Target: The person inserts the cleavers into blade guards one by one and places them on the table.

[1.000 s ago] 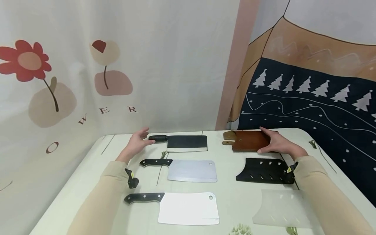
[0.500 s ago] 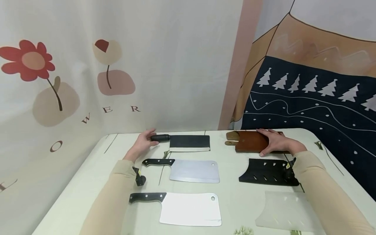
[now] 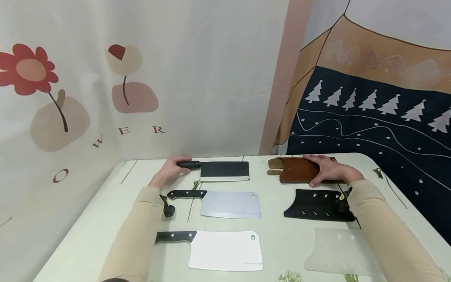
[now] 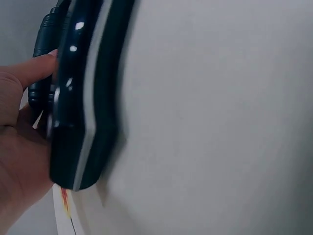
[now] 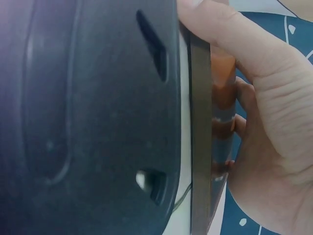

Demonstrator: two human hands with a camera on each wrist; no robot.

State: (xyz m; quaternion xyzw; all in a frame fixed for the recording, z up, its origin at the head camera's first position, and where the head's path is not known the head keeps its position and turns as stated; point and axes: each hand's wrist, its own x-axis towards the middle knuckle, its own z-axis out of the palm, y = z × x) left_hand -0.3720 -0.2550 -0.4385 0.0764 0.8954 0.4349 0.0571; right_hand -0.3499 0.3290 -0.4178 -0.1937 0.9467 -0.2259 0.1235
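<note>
At the back left, my left hand (image 3: 170,170) has its thumb and fingers about the ribbed black handle (image 3: 190,165) of a dark-bladed cleaver (image 3: 224,170), which lies flat. The left wrist view shows the thumb against that handle (image 4: 43,41), partly behind a riveted handle (image 4: 85,103) close to the camera. Across the table, my right hand (image 3: 332,170) spans a brown leather knife sheath (image 3: 298,170). Its thumb presses the near edge and its fingers reach over the top. In the right wrist view a black blade guard (image 5: 107,117) hides part of the sheath (image 5: 222,93).
Two more cleavers with riveted handles, one grey-bladed (image 3: 230,205) and one bright (image 3: 227,250), lie nearer me. On the right, a slotted black blade guard (image 3: 310,204) and a translucent one (image 3: 334,250) lie below the sheath. A printed curtain (image 3: 211,78) hangs behind the table.
My left hand has moved right onto the dark cleaver's handle and its fingers have closed round it. The right hand has shifted slightly left over the sheath. The knives and guards stay put.
</note>
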